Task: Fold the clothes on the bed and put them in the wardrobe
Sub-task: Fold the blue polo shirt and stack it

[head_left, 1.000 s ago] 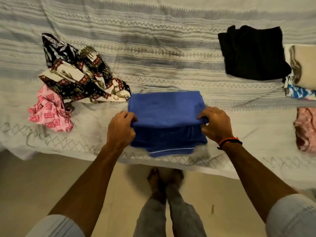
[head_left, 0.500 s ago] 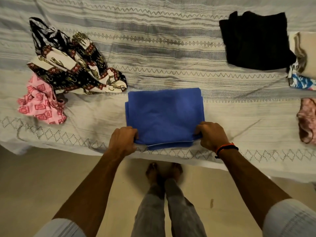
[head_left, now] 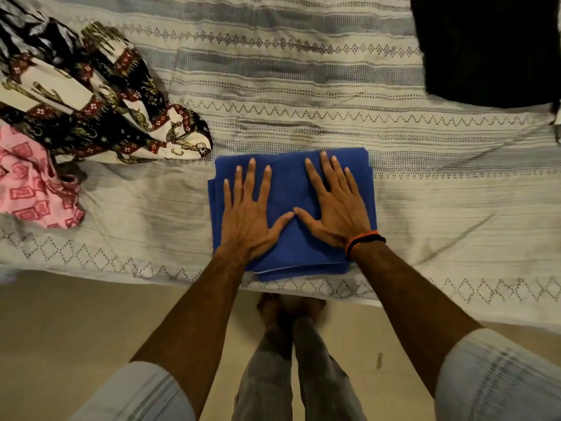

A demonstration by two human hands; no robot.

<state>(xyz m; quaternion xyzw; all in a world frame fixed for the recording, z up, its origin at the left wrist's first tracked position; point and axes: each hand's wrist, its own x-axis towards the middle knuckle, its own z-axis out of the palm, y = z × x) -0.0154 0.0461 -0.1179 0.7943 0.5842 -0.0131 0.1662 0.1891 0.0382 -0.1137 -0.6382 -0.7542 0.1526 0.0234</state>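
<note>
Here both hands, left hand (head_left: 247, 221) and right hand (head_left: 335, 212), lie flat on the folded blue cloth garment (head_left: 291, 180), fingers spread wide, each grip holding nothing, thumbs touching.

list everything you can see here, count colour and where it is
blue garment: 1, blue, folded, near bed edge, centre
patterned garment: 1, black, cream and red, unfolded, upper left
pink garment: 1, pink print, crumpled, far left
black garment: 1, black, folded, upper right
bedsheet: 1, cream with grey stripes, over the bed
floor: beige, below the bed
wristband: 1, orange and black, right wrist
left hand: flat on the blue garment
right hand: flat on the blue garment
</note>
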